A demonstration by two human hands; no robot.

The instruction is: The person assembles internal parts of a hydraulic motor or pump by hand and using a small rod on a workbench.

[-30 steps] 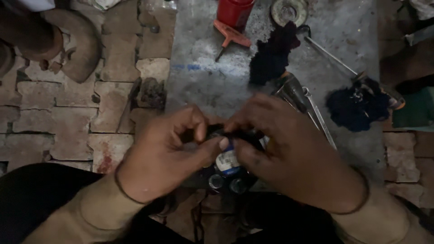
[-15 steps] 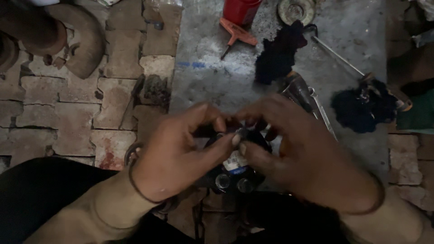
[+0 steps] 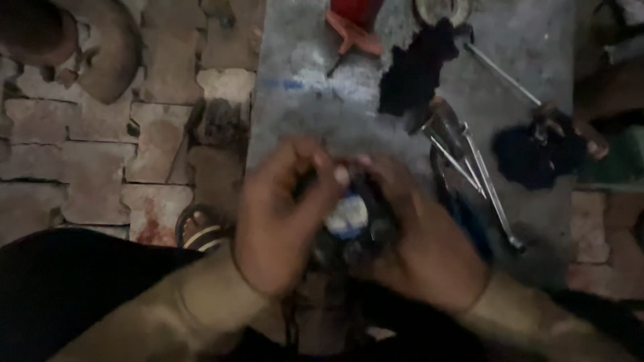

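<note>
A: Both hands meet over a small dark part at the near edge of the desk [image 3: 322, 87]. The left hand [image 3: 282, 214] curls around its left side, thumb and fingers pinched in at the top; the right hand [image 3: 419, 231] cups it from the right and below.

B: What is the part?

A: A compact dark component [image 3: 352, 218] with a pale blue-and-white patch on its face. The frame is blurred, so its exact kind cannot be told. It sits between the two palms, held just above the person's lap.

B: How far along does the work look?

A: Midway, by the look of it. The piece is firmly gripped and being handled at its top edge, yet it is neither set down nor joined to anything visible. Whether something is being fitted or removed cannot be told.

B: And the surroundings?

A: Slender metal tools [image 3: 469, 161] lie untouched just right of the hands. A black rag [image 3: 416, 67] and a red tool [image 3: 352, 30] lie farther up the desk, another dark cloth [image 3: 537, 154] to the right. A brick floor [image 3: 100, 161] spreads out on the left.
</note>
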